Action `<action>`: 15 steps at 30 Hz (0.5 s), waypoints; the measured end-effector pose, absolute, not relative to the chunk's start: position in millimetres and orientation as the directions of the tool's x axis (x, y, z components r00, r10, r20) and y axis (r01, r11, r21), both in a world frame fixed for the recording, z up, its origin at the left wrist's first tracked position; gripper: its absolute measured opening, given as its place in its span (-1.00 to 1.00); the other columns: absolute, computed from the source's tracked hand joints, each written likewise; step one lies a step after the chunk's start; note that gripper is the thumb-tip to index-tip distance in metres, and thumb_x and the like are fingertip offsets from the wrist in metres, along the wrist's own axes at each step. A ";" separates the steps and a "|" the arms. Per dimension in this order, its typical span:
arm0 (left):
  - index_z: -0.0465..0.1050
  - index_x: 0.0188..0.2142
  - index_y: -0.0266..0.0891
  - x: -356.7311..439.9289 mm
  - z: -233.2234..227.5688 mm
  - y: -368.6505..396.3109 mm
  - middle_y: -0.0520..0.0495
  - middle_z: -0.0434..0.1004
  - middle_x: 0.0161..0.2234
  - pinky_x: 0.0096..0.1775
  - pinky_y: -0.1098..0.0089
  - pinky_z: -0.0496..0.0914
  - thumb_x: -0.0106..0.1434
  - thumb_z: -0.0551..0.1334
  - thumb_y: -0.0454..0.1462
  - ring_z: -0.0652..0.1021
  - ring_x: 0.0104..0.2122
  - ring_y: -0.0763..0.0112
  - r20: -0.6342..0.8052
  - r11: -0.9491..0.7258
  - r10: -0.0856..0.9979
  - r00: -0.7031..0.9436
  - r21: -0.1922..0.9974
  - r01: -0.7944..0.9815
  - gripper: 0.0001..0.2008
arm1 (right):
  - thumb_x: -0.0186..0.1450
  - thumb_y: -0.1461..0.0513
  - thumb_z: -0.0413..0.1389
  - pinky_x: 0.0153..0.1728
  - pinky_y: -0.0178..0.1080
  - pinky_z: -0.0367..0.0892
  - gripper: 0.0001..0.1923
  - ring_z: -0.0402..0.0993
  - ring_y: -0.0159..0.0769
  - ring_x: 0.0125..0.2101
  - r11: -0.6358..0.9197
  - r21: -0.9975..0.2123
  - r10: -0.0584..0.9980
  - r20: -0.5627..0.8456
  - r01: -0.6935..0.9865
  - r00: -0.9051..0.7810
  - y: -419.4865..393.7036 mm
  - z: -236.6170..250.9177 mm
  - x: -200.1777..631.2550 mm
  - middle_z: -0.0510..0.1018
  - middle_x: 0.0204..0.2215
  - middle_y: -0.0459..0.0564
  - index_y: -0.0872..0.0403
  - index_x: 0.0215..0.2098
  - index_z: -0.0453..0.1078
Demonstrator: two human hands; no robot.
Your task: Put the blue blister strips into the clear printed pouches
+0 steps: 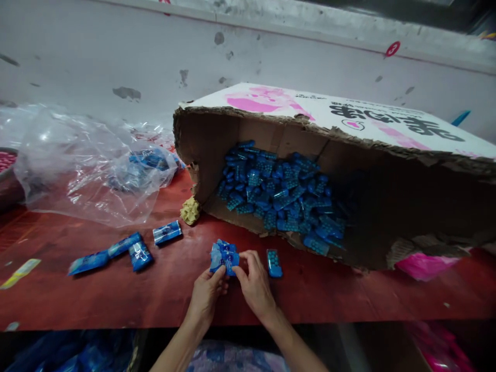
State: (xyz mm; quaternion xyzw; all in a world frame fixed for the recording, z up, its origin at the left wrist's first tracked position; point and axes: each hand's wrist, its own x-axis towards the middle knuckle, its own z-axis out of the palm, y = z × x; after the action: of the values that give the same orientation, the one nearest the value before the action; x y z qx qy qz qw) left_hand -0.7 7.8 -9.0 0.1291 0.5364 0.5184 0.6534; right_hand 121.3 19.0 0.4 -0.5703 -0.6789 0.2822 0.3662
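Both hands pinch a crumpled blue printed wrapper (225, 256) just above the red table. My left hand (207, 292) grips its lower edge between thumb and fingers. At its right edge, my right hand (256, 284) has thumb and forefinger closed on it. A small blue case with a clear window and blue beads (274, 263) lies right of my right hand. To the left are several filled blue packets, among them a single packet (167, 233) and a joined group (141, 254). Whether anything sits inside the held wrapper cannot be seen.
A torn cardboard box (271, 121) lies on its side, holding many small blue cases (287, 191). Left of it are a clear plastic bag (89, 170), a yellowish crumpled lump (190, 211) and a bowl of pink beads (8, 163). Blue wrappers (73, 351) fill a space below the table edge.
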 end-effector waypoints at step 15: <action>0.41 -0.50 -0.33 27.5 -11.0 2.4 0.06 0.45 -0.72 -0.66 0.51 0.30 -0.16 0.37 -0.24 0.40 -0.75 0.52 -0.541 0.383 0.834 -0.107 0.708 -0.594 -0.76 | 0.26 0.16 -0.14 -0.60 -0.38 0.05 -0.73 0.17 -0.43 -0.64 -0.147 -0.899 0.989 -0.121 0.412 0.089 14.5 -10.0 109.7 0.23 -0.69 -0.21 0.03 -0.59 0.12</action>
State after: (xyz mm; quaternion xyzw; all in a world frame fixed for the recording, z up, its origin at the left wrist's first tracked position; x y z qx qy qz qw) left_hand 27.5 2.4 -11.0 0.1180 0.5090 0.5427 0.6577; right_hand 109.7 14.5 -10.0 -0.6436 -0.5440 0.3994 0.3611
